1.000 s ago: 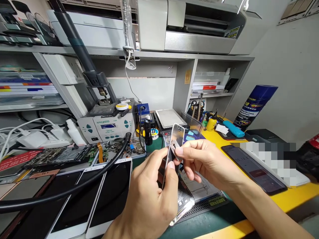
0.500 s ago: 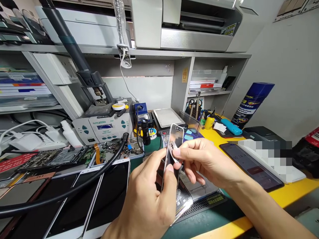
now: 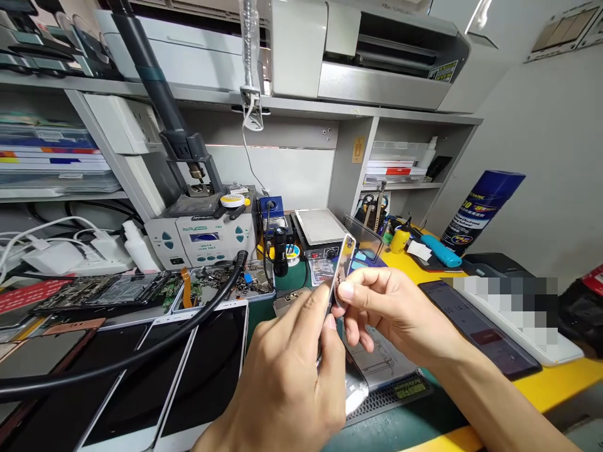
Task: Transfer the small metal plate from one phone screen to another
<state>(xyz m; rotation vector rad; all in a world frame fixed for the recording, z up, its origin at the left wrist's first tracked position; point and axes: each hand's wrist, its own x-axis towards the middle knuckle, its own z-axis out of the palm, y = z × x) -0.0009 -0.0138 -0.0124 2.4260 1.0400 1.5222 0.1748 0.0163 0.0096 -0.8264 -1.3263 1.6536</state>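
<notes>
A phone housing with a pale metal edge [image 3: 345,253] stands nearly upright, turned almost edge-on. My left hand [image 3: 296,358] is wrapped round its lower part, which the fingers largely hide. Between thumb and forefinger, my right hand [image 3: 386,304] pinches a thin metal blade [image 3: 338,290] against the housing's side; its other fingers are loosely curled. Below the hands, partly covered by them, lies another phone part [image 3: 354,389] with a shiny lower edge, beside a grey plate with line drawings [image 3: 384,359].
Several phone screens [image 3: 202,370] lie at the left, crossed by a black hose [image 3: 188,333]. Behind are a soldering station [image 3: 205,242], a tray of circuit boards [image 3: 221,285] and a heating plate [image 3: 320,227]. A phone showing a timer [image 3: 475,326] and a blue spray can [image 3: 485,210] stand right.
The view has shifted, so the bench appears farther right. The housing has turned more edge-on, and both hands still hold their things.
</notes>
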